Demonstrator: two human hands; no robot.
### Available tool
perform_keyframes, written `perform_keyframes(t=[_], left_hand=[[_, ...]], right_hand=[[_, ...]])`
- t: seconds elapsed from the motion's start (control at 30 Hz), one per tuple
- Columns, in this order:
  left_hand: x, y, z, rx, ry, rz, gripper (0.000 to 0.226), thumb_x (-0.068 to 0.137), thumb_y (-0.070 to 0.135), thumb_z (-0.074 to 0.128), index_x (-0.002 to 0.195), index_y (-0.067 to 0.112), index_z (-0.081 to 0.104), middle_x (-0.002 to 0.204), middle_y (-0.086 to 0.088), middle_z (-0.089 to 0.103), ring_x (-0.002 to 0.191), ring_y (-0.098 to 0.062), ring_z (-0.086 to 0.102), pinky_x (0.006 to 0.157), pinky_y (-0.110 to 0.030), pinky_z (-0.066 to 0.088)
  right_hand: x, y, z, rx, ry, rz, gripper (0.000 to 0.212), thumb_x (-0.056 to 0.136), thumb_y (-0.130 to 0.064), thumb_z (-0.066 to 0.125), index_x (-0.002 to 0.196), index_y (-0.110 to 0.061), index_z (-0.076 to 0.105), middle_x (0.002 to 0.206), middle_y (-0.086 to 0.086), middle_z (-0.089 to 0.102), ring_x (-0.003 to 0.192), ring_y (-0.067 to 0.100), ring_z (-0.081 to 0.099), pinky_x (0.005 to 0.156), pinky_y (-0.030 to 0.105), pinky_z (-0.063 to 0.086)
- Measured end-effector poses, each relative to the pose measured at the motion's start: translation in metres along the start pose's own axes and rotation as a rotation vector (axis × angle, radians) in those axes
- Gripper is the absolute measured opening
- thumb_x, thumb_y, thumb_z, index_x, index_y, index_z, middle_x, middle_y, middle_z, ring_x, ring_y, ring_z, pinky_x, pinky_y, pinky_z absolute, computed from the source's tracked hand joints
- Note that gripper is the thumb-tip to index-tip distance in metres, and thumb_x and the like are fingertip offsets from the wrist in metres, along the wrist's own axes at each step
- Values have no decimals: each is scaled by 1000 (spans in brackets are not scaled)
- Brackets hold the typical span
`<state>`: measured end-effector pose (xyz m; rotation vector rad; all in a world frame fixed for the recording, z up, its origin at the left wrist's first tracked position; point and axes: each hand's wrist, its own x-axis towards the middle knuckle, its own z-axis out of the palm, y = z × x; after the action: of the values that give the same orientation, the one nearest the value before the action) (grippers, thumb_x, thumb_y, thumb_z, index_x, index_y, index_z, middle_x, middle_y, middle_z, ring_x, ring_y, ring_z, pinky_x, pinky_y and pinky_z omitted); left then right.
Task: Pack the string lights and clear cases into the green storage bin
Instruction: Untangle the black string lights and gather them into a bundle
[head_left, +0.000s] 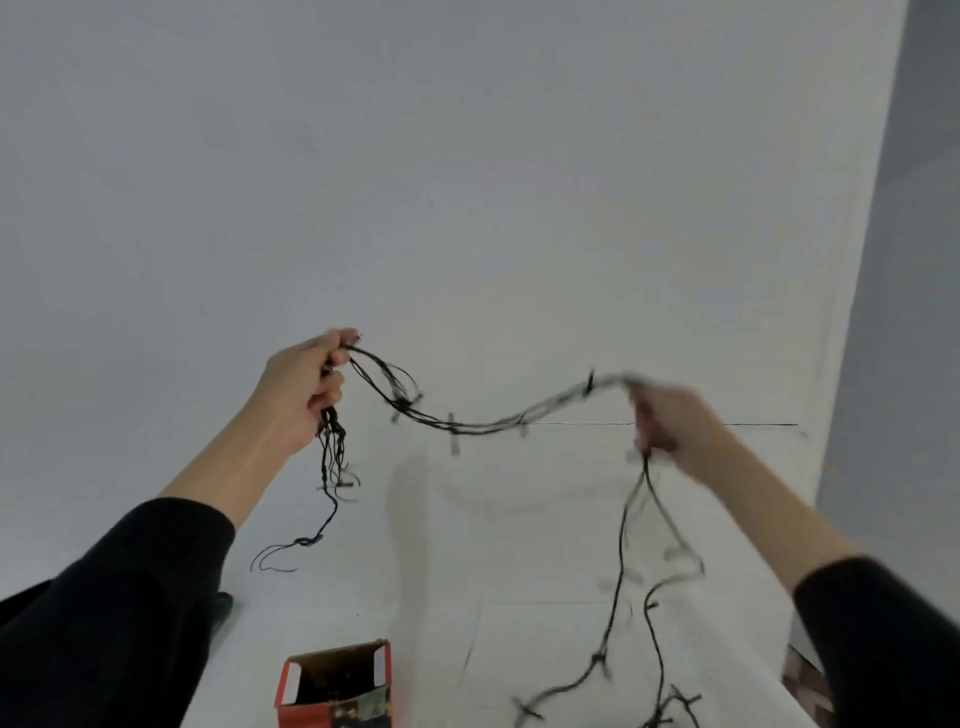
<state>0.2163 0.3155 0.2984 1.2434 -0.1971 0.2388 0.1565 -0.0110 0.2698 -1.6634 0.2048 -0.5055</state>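
Black string lights (467, 423) with small clear bulbs stretch between both raised hands. My left hand (304, 389) is closed on a gathered bundle of loops, with short ends dangling below it. My right hand (670, 423), blurred by motion, grips the strand farther along. From it the rest of the wire (623, 571) hangs down and trails over the white surface at the lower right. The green storage bin and the clear cases are out of view.
An open red cardboard box (335, 686) stands on the white surface at the bottom centre. A white wall fills the background, with a grey wall (909, 260) at the right. A dark green object (224, 605) peeks out beside my left sleeve.
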Motion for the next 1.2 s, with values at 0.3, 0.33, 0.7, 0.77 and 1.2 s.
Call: perform_keyframes(t=[0.3,0.33,0.7,0.77,1.2], left_hand=[[-38,-60,44,148,-295,-179,23,97,18,46,88,9,65,62,2,46,35,-3,28,32,-13,17],[-41,-64,46,183,-333,-199,24,97,20,46,89,8,65,64,1,47,37,-4,32,34,-13,21],[-57,-108,51,945,-618,-194,23,93,15,51,112,22,61,107,1,55,98,-12,54,80,-21,38],[-62,-107,60,994,-500,-16,26,92,16,51,115,23,61,134,-2,49,117,-20,50,94,-23,32],[-127,-58,107,532,-272,406,20,91,39,53,96,19,54,86,0,65,76,-13,59,64,-23,44]], right_hand=[[16,-137,10,-370,53,-335,36,93,-19,45,58,-15,50,38,-2,39,35,13,31,35,18,31],[13,-140,11,-453,-18,-316,36,95,-23,46,60,-14,51,40,-2,37,37,13,29,35,18,31],[-16,-128,4,-854,-732,113,41,90,-13,52,49,-12,48,44,-2,25,39,11,18,41,21,21],[-20,-120,9,-560,-739,139,39,92,-14,49,53,-13,48,41,-4,26,35,8,18,38,19,18],[-38,-79,55,536,-493,241,26,98,-10,36,80,-1,52,41,1,34,31,9,23,34,15,31]])
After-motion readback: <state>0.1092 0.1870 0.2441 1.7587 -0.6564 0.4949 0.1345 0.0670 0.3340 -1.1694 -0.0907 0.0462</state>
